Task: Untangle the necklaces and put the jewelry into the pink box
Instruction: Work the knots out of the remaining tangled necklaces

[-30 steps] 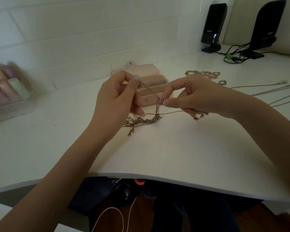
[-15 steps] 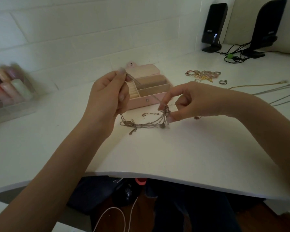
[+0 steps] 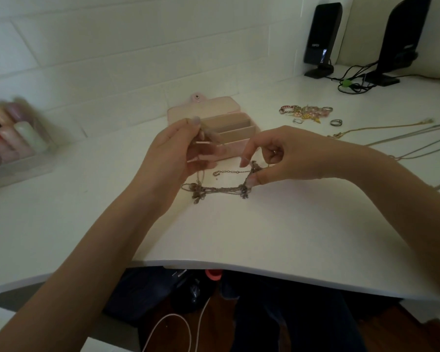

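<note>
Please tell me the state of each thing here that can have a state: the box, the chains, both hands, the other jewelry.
pink box: lid open, compartments look empty.
tangled necklaces: knotted, partly lying on the desk, not in the box.
left hand: pinches a strand, raised.
right hand: pinches the knot.
bracelets: in a heap on the desk.
rings: loose on the desk.
long chains: laid out straight.
</note>
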Demonstrator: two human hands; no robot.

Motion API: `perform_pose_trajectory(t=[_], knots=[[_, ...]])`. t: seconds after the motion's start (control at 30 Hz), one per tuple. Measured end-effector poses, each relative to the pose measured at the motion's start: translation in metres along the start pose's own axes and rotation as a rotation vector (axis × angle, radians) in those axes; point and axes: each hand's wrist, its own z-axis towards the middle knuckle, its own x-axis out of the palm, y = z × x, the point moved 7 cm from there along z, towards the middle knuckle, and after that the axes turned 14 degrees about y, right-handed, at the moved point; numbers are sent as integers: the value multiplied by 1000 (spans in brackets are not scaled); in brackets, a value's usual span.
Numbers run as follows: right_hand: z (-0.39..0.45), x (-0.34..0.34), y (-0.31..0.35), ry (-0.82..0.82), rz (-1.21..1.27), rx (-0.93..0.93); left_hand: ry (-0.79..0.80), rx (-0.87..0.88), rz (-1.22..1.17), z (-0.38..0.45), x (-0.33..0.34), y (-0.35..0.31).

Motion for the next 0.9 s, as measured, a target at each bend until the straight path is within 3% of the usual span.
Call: perform_pose_trajectory(t=[0.1, 0.3, 0.43, 0.63, 0.9], knots=[[0, 0, 2, -56, 5, 1, 71, -18, -33, 2, 13, 4], [-4, 0, 10, -68, 47, -14, 40, -27, -60, 7, 27, 13], [-3, 6, 12, 19, 158, 20, 100, -39, -11, 8, 39, 13], [11, 21, -3, 242, 264, 71, 138, -37, -143, 6, 42, 10], [9, 23, 0, 344, 363, -14, 215, -7, 95, 2, 38, 9]])
